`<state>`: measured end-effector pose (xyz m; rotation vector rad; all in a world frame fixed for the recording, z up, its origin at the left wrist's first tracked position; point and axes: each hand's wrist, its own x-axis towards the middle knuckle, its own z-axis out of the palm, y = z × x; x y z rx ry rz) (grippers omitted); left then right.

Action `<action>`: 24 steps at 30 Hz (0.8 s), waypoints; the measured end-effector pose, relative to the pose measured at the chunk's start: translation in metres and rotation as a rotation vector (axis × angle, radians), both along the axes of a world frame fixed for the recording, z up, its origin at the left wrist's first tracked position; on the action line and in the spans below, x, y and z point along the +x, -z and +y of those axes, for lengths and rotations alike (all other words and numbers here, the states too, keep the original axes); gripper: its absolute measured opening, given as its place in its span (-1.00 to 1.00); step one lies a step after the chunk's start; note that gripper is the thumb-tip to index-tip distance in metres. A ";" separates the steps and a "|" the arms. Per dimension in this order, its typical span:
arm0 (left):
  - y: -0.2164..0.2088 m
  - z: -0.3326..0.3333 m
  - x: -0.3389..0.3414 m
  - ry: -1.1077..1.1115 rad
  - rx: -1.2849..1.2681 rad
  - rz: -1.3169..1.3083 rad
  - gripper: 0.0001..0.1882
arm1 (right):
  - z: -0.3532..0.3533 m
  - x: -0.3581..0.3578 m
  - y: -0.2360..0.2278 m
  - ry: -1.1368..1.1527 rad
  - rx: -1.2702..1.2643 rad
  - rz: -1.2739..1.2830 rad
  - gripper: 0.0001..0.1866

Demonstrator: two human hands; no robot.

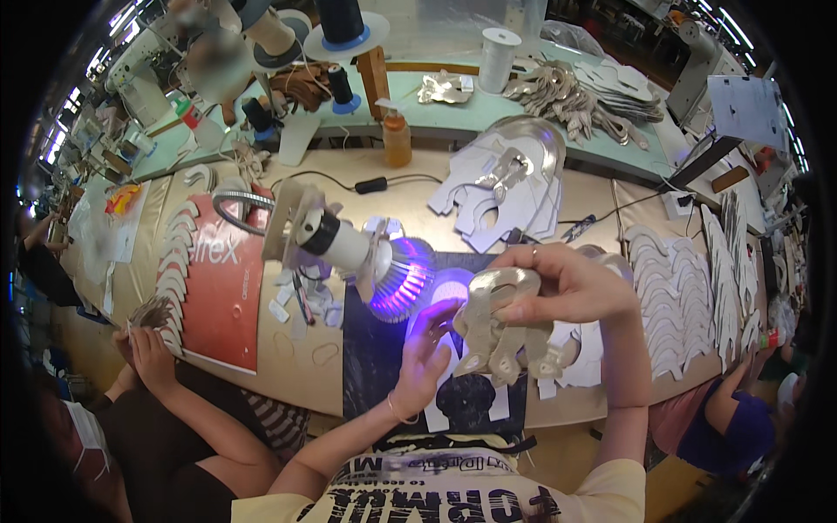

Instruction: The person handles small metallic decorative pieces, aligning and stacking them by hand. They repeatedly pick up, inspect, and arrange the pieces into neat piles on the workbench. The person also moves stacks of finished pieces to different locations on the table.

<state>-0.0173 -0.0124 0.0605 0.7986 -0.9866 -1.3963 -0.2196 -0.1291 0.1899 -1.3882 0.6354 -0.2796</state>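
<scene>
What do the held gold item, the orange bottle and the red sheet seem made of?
Gold item: perhaps synthetic leather or coated fabric, metallic finish; its surface glints.
Orange bottle: likely smooth plastic; it looks translucent.
Red sheet: card or plastic, smooth; its printed face looks flat.

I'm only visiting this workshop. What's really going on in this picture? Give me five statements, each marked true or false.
1. The person's right hand holds shiny pieces. True.
2. The orange bottle stands farther from the person than the lamp. True.
3. The lamp glows green. False: it glows purple-blue.
4. Curved pieces line the left edge of the red sheet. True.
5. The red sheet lies to the person's right. False: it lies to the left.
</scene>
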 end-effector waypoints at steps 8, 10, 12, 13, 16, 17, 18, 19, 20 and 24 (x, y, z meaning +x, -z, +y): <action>-0.005 -0.010 0.014 0.540 0.415 0.348 -0.32 | 0.037 0.009 0.030 0.181 -0.096 0.062 -0.68; -0.006 -0.014 0.016 0.618 0.429 0.366 -0.34 | 0.041 0.012 0.037 0.268 -0.406 0.117 -0.75; -0.008 -0.016 0.017 0.664 0.386 0.408 -0.33 | 0.047 0.014 0.044 0.334 -0.635 0.121 -0.80; -0.009 -0.016 0.017 0.648 0.391 0.365 -0.33 | 0.050 0.015 0.047 0.348 -0.706 0.094 -0.81; -0.012 -0.011 0.015 0.597 0.445 0.328 -0.32 | 0.057 0.017 0.056 0.421 -0.825 0.034 -0.71; -0.013 -0.008 0.014 0.579 0.486 0.369 -0.32 | 0.058 0.018 0.058 0.433 -0.895 0.042 -0.68; -0.013 -0.006 0.013 0.556 0.517 0.414 -0.32 | 0.059 0.018 0.059 0.449 -0.947 0.041 -0.65; -0.012 -0.005 0.012 0.550 0.534 0.429 -0.32 | 0.061 0.017 0.058 0.435 -1.061 0.071 -0.63; -0.010 -0.005 0.011 0.539 0.540 0.446 -0.32 | 0.063 0.017 0.058 0.425 -1.158 0.092 -0.61; 0.004 -0.011 0.014 0.574 0.502 0.571 -0.34 | 0.076 0.011 0.051 0.215 -1.093 0.028 -0.55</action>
